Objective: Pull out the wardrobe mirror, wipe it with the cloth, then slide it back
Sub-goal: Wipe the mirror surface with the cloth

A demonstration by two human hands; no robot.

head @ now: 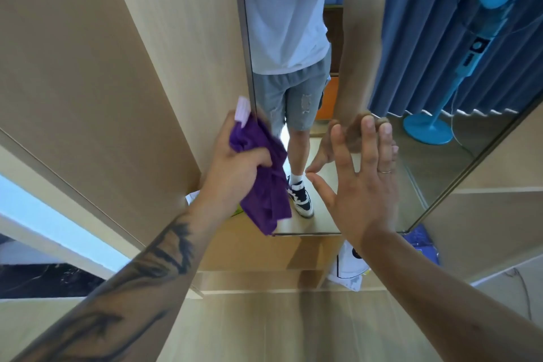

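A tall wardrobe mirror (426, 138) in a thin metal frame fills the upper middle and right of the head view. It reflects a standing person, blue curtains and a blue fan. My left hand (232, 164) grips a bunched purple cloth (264, 185) with a pale label, held by the mirror's left edge. The cloth hangs down over the lower left of the glass. My right hand (361, 179) is spread with straight fingers, its fingertips pressing flat on the glass lower down.
A light wood wardrobe panel (117, 67) stands to the left of the mirror. Another wood panel (484, 214) borders it on the right. Below the mirror lie a white bag (349, 270) and a blue packet (423, 241) on the wardrobe floor.
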